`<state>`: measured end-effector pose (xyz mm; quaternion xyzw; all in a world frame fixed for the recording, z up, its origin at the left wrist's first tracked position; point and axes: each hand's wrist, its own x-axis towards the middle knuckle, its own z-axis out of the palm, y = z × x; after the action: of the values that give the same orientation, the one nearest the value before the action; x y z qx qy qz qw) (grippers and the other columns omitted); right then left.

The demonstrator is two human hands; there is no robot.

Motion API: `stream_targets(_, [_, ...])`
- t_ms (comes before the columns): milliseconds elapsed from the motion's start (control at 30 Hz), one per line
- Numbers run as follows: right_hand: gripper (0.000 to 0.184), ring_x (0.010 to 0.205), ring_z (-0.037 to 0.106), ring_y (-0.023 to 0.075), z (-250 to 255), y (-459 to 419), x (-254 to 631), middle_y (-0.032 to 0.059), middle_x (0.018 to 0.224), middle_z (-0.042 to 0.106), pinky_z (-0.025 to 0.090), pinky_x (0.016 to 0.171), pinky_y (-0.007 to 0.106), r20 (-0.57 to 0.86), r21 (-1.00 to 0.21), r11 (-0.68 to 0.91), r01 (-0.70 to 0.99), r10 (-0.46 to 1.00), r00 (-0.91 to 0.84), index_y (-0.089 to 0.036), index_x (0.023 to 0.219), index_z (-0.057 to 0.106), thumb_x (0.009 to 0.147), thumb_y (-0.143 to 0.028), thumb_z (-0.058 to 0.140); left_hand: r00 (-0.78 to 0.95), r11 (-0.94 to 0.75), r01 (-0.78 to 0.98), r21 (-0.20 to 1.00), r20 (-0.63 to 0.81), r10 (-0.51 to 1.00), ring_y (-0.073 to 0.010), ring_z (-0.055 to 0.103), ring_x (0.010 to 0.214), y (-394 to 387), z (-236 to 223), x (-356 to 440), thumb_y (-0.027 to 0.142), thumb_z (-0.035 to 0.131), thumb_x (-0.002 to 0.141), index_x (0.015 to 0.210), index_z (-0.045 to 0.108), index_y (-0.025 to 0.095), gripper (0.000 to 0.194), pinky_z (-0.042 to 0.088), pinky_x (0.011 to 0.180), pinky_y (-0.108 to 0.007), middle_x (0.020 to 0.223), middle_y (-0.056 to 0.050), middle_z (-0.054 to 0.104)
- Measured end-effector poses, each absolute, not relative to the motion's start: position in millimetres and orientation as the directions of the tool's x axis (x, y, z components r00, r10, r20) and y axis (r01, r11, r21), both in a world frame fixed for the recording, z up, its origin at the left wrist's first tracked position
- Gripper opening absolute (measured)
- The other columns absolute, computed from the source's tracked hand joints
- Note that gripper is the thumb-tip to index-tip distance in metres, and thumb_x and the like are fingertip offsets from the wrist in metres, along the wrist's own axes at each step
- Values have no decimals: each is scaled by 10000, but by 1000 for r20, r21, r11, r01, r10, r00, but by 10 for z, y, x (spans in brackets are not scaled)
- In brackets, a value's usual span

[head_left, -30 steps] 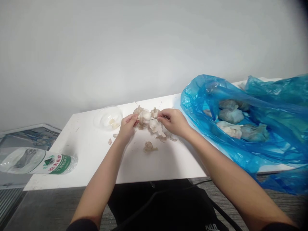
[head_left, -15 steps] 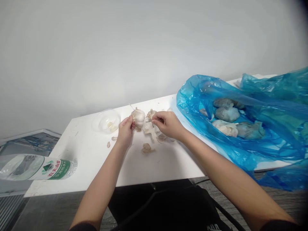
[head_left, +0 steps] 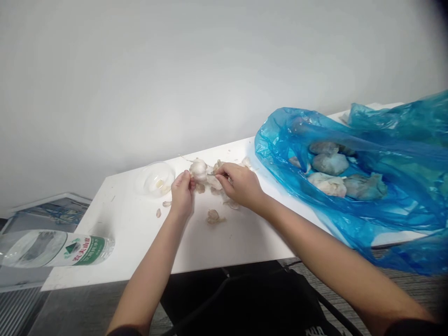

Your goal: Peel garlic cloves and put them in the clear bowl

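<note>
Pinched at its left side by my left hand (head_left: pixel 182 189), a white garlic bulb (head_left: pixel 198 170) is held up over the table. My right hand (head_left: pixel 240 182) is closed on a thin metal tool (head_left: pixel 213 174) with a pointed end. The tool reaches left and its tip is at the bulb's right side; whether it pierces the skin I cannot tell. Behind and under my hands lie more garlic bulbs and loose papery skins, partly hidden. A dry garlic stem piece (head_left: pixel 213 216) rests nearer to me.
A clear bowl (head_left: pixel 142 179) with a few peeled cloves stands at left. Two small garlic bits (head_left: pixel 158 213) lie beside it. A water bottle (head_left: pixel 87 250) stands at the table's left front. On the right, a blue plastic bag (head_left: pixel 353 214) holds several garlic bulbs.
The bulb in my left hand has turned and come slightly left. My right hand has moved left with the tool, its tip now at the bulb. The view has shifted slightly.
</note>
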<state>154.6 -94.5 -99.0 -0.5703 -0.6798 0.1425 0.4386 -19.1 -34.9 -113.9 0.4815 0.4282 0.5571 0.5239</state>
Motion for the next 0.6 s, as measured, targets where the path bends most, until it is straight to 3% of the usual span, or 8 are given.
stream_targets(167, [130,647,514,121,-934,-891,1671,1,751,652,336,625,255,337,-836,307,455,941,-16,-184,850,650,877,-249,541,72,-76,-150,986,88,994,-60,372,531,-306,-1086,-260,539,775,708,633,492,167,474,328,509,-203,594,44,439])
stream_targets(300, [169,649,515,121,-936,-873,1696,6,742,654,357,638,258,314,-879,318,356,947,-71,-177,809,671,870,-257,535,130,-122,-98,988,135,982,-68,370,536,-265,-1105,-311,550,751,736,610,492,165,481,323,514,-207,586,37,431])
stream_targets(600, [150,623,482,115,-972,-872,1660,-1,686,613,355,626,254,315,-882,321,345,946,-75,-176,738,630,837,-246,540,212,-197,-9,980,195,958,-91,377,560,-221,-1159,-393,564,703,785,620,520,169,466,318,540,-228,597,26,432])
